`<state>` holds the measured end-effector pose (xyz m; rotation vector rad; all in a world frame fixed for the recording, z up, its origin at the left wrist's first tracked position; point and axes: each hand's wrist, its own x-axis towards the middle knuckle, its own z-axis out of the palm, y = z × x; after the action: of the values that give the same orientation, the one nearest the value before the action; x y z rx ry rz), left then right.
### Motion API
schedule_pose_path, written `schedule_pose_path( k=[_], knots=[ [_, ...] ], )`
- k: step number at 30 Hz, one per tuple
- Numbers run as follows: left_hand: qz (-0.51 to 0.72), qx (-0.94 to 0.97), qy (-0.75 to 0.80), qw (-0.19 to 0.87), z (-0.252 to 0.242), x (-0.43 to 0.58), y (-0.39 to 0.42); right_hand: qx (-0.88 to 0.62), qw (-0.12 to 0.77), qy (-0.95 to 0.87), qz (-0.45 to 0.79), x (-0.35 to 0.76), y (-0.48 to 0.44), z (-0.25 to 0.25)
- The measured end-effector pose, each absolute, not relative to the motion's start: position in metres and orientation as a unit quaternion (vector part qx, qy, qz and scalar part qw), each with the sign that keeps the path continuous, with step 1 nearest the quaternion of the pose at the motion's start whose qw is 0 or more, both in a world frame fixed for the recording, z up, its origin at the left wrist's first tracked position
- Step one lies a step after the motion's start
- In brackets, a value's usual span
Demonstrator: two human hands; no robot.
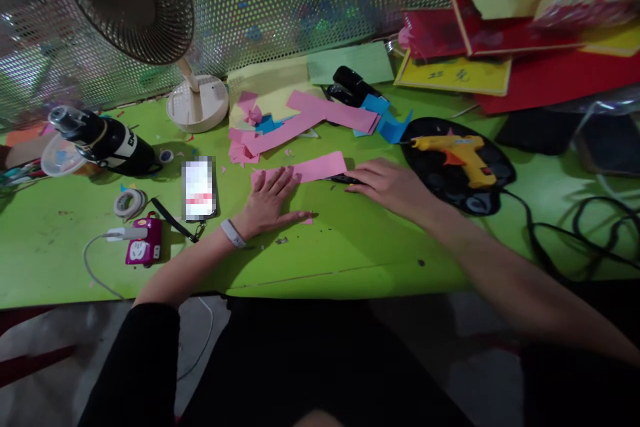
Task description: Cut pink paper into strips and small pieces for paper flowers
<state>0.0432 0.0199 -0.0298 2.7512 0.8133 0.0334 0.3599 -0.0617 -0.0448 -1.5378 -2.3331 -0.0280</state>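
Observation:
My left hand [273, 200] lies flat, fingers spread, on the left end of a pink paper strip [320, 167] on the green table [350, 253]. My right hand [387, 185] rests palm down just right of the strip, its fingertips over a dark slim object [343, 179] that is mostly hidden; I cannot make out what it is. A small pink scrap [307, 219] lies by my left thumb. A white band is on my left wrist.
More pink and blue paper strips [305, 120] and a black stapler [350, 87] lie behind. A yellow glue gun [457, 150] rests on a black mat at right, cables trailing. A phone [199, 188], tape rolls, a black bottle [107, 140] and a desk fan [150, 13] stand left.

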Motion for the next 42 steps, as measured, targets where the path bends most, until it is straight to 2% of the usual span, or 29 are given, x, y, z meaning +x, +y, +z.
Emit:
schedule_pose_path(
  k=[14, 21, 27, 42],
  knots=[
    [0.042, 0.950, 0.277, 0.135, -0.038, 0.042, 0.018, -0.538, 0.161, -0.827, -0.029, 0.353, -0.064, -0.040],
    [0.042, 0.949, 0.283, 0.130, -0.034, 0.043, 0.016, -0.540, 0.154, -0.827, 0.025, 0.342, -0.056, -0.039],
    [0.058, 0.953, 0.272, 0.121, -0.040, 0.042, 0.016, -0.527, 0.151, -0.836, 0.011, 0.345, -0.061, -0.034],
    [0.033, 0.950, 0.278, 0.135, -0.034, 0.042, 0.015, -0.523, 0.154, -0.838, 0.009, 0.332, -0.058, -0.040]
  ],
)
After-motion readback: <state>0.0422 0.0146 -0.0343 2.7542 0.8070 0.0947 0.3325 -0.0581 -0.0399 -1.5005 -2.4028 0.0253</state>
